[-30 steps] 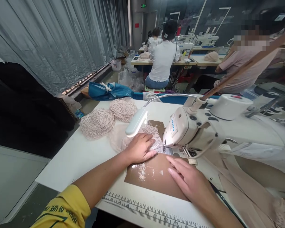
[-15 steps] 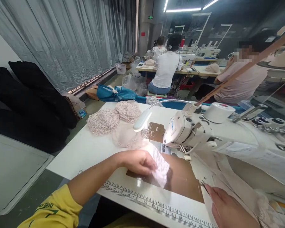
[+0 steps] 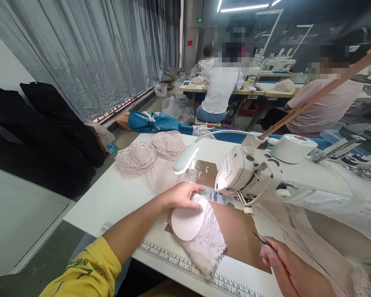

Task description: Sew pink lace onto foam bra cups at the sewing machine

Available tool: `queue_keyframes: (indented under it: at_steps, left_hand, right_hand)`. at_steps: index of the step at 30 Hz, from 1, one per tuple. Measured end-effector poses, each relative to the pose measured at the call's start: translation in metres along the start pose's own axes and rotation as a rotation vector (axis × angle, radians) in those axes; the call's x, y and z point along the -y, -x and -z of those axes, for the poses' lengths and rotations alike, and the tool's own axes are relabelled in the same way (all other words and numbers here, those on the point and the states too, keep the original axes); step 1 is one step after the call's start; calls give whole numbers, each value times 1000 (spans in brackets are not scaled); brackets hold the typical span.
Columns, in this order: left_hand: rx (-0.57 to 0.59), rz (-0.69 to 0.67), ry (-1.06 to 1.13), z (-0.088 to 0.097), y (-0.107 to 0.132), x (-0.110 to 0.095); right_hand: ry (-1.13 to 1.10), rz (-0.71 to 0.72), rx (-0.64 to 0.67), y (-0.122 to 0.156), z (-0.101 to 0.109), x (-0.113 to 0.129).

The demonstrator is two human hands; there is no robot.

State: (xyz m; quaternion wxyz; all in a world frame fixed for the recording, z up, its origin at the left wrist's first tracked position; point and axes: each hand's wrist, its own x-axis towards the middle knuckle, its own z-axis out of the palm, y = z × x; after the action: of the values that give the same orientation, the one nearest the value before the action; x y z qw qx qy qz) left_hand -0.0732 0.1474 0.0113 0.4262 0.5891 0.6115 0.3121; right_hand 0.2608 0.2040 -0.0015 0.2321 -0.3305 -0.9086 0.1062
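Observation:
A padded bra cup (image 3: pixel 185 225) lies on the brown plate of the sewing table, its smooth pale side up. White lace (image 3: pixel 212 231) spreads from its right side, and the lower end reaches over the printed ruler. My left hand (image 3: pixel 184 196) holds the cup's top edge, the thumb on top and the forefinger stretched toward the machine's needle area. To the right, my right hand (image 3: pixel 284 258) is closed around dark, thin-pointed tweezers (image 3: pixel 260 239), tips toward the cup but apart from it. The sewing machine head (image 3: pixel 235 169) stands just beyond the lace.
Stacked lace cups (image 3: pixel 136 159) lie at the table's far left, with sheer fabric (image 3: pixel 162 175) beside them. A lamp (image 3: pixel 185 159) hangs over the work. Beige fabric (image 3: pixel 299 235) runs along the right side. Co-workers sit at tables (image 3: pixel 268 91) ahead.
The lace piece has been turned and laid out nearer me, so the cup's smooth side now shows. My left hand has shifted up, its fingers opening out. The right hand stays near, with the tweezers.

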Motion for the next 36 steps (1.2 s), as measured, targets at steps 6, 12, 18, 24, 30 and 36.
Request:
queue_keyframes:
  at_steps: [6,12,18,24,30,36]
  left_hand:
    - [83,36,350,-9,8,5]
    - [143,42,538,-11,15,3]
    - [190,-5,596,-16,15,2]
    - [226,25,569,-20,13,-1]
    - [254,27,533,-21,12,-2]
    - [232,74,493,-23,12,0]
  right_hand:
    - [-275,-96,267,-45,-14,38]
    - [-545,-193,427,-82,-27,54]
    - [-661,-292,492,-87,-34,58]
    - [-744,-187,431,-88,-39,68]
    - [-831,-223,437,-87,-42,64]
    - [-835,-220,547,-84,-44,55]
